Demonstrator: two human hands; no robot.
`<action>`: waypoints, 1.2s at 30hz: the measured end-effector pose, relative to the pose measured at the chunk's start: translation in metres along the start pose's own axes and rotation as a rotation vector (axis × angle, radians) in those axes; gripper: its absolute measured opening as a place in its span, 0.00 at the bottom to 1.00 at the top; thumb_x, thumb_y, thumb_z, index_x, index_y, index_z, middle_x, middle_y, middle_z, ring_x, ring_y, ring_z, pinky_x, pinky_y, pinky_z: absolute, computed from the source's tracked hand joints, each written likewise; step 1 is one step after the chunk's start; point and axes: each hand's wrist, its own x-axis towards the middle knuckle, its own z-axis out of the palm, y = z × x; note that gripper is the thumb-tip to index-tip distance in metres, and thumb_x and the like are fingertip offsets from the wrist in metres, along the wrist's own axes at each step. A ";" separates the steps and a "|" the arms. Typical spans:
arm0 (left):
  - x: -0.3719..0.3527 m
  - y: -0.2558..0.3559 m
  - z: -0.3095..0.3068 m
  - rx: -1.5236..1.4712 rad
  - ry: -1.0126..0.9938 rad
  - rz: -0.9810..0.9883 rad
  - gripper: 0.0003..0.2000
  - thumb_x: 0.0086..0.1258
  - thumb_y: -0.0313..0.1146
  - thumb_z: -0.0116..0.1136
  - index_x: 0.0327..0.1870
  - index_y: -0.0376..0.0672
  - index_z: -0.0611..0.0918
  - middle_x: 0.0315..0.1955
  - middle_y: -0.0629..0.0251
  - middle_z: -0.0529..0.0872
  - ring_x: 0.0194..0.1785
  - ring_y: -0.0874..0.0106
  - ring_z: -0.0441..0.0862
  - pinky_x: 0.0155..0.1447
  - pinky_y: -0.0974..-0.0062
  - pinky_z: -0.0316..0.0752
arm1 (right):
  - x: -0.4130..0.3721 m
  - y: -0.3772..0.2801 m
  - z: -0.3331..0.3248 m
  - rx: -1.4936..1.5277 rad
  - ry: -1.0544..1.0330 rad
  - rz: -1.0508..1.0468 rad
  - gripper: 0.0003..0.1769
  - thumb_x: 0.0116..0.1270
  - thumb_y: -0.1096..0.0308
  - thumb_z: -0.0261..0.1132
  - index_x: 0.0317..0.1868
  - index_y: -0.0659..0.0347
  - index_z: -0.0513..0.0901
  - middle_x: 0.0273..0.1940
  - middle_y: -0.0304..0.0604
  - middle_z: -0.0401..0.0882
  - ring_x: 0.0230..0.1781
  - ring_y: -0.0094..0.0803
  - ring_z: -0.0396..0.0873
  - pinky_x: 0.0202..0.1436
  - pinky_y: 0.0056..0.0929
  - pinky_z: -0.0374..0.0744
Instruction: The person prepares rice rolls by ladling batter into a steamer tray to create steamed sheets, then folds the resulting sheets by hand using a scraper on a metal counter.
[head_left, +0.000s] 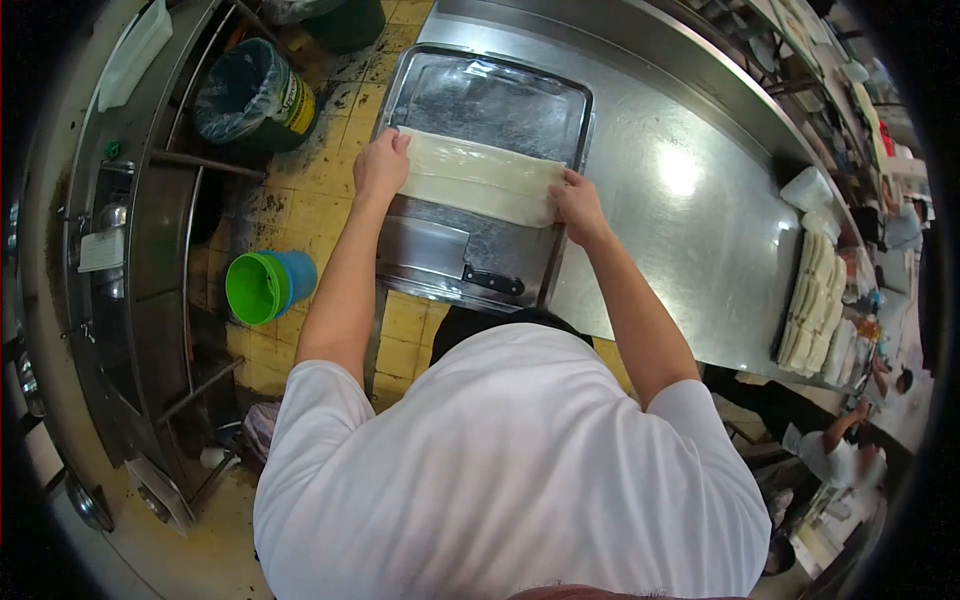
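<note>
A long, pale, glossy strip of dough (480,180) stretches across a shallow metal tray (480,95). My left hand (382,163) pinches its left end, near the tray's left edge. At the opposite end, my right hand (580,205) grips the dough between thumb and fingers. On the near part of the tray lies a cleaver (428,250), its broad blade to the left and its black riveted handle pointing right. The dough hides the middle of the tray.
The tray lies on a steel counter (670,270); a stack of pale folded strips (812,300) stands at its right end. On the yellow tiled floor are a green and blue bucket (262,287) and a lined bin (250,100). Another person (835,450) is at far right.
</note>
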 end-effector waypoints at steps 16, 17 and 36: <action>-0.069 0.068 -0.014 0.061 -0.262 0.145 0.23 0.72 0.44 0.61 0.64 0.42 0.79 0.40 0.51 0.90 0.48 0.49 0.86 0.54 0.53 0.79 | -0.158 0.038 -0.090 -0.296 0.248 -0.053 0.30 0.74 0.73 0.60 0.75 0.61 0.70 0.55 0.47 0.81 0.44 0.26 0.82 0.45 0.28 0.83; -0.077 0.085 -0.008 0.003 -0.313 0.187 0.22 0.71 0.44 0.62 0.62 0.43 0.81 0.36 0.54 0.90 0.45 0.52 0.87 0.50 0.54 0.80 | -0.166 0.042 -0.090 -0.309 0.252 -0.048 0.29 0.74 0.73 0.61 0.74 0.62 0.71 0.54 0.47 0.82 0.43 0.26 0.82 0.45 0.27 0.83; -0.332 0.264 0.069 0.038 -0.778 1.108 0.08 0.68 0.38 0.65 0.41 0.47 0.89 0.36 0.59 0.88 0.40 0.57 0.86 0.46 0.59 0.80 | -0.382 0.177 -0.154 -0.313 0.908 -0.228 0.16 0.66 0.65 0.67 0.51 0.64 0.86 0.46 0.53 0.86 0.43 0.48 0.85 0.49 0.41 0.82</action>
